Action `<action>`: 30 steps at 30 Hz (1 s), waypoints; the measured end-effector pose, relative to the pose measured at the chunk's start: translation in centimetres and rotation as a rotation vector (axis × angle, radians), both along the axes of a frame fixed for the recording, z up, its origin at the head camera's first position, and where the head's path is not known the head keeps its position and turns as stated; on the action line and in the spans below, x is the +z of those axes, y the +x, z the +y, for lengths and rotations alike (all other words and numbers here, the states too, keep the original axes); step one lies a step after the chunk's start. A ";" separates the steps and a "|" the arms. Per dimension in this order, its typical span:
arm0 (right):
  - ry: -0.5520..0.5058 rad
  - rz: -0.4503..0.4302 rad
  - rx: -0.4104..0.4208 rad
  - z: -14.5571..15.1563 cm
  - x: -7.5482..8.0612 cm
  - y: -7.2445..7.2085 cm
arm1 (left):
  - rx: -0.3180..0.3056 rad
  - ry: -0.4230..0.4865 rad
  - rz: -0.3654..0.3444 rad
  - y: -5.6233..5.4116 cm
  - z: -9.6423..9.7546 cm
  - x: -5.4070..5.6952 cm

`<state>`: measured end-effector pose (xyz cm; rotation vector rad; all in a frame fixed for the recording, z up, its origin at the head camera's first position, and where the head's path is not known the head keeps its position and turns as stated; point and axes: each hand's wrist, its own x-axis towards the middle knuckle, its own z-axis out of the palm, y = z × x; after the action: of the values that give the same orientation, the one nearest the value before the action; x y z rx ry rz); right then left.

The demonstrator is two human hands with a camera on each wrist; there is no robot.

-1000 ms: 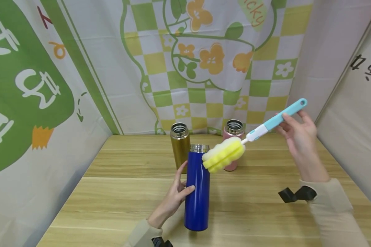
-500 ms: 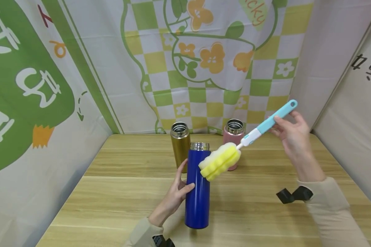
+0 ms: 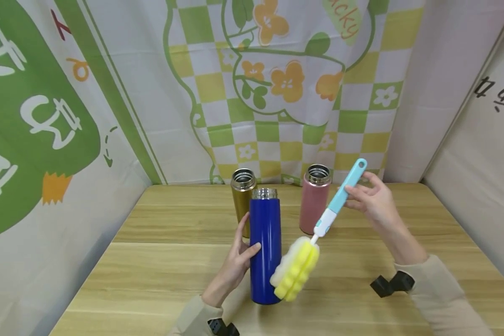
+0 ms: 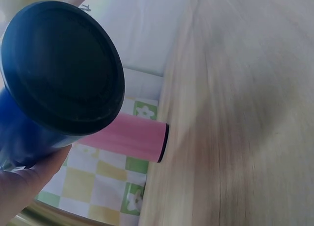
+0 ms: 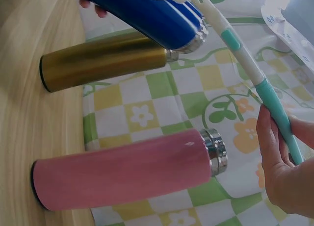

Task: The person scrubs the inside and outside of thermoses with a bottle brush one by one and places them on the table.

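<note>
My left hand (image 3: 234, 266) grips a blue thermos bottle (image 3: 265, 242) round its side, and the left wrist view shows the dark base (image 4: 64, 66) lifted off the table. Its steel mouth has no lid. In my right hand (image 3: 375, 203) is a bottle brush (image 3: 347, 189), pinched by its turquoise handle (image 5: 274, 106). The yellow and white sponge head (image 3: 298, 268) points down in front of the bottle's lower right side; whether they touch I cannot tell. A gold bottle (image 3: 241, 200) stands partly hidden behind the blue one.
A pink bottle (image 3: 315, 200), also lidless, stands upright near the back of the wooden table (image 3: 151, 270). Behind the table hangs a checked and flowered cloth (image 3: 273, 135). Printed cloth walls (image 3: 59, 224) flank the left and right sides.
My right hand has moved left and down, swinging the brush steeper, so its sponge head sits lower by the blue bottle. The left hand has raised the blue bottle slightly and shifted it left.
</note>
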<state>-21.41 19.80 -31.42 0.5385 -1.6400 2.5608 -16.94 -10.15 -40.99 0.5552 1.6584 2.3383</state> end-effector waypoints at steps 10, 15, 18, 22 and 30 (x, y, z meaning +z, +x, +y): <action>0.092 -0.055 0.019 -1.0 -0.6 0.2 | -0.027 0.024 0.032 0.0 0.0 -0.1; -0.026 -0.064 -0.018 -0.5 0.2 -0.2 | -0.060 0.026 0.047 0.1 -0.1 -0.3; -0.105 -0.064 -0.028 -0.1 0.9 -0.4 | -0.080 0.016 0.068 0.2 -0.3 -0.4; -0.202 -0.086 -0.056 0.4 1.9 -0.5 | -0.107 0.013 0.084 0.3 -0.6 -0.5; -0.311 -0.111 -0.114 1.1 3.2 -0.7 | -0.126 -0.017 0.077 0.5 -0.9 -0.3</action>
<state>-22.14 20.86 -28.26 0.2757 -1.2210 2.7261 -16.42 -11.07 -41.27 0.7334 1.6231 2.2381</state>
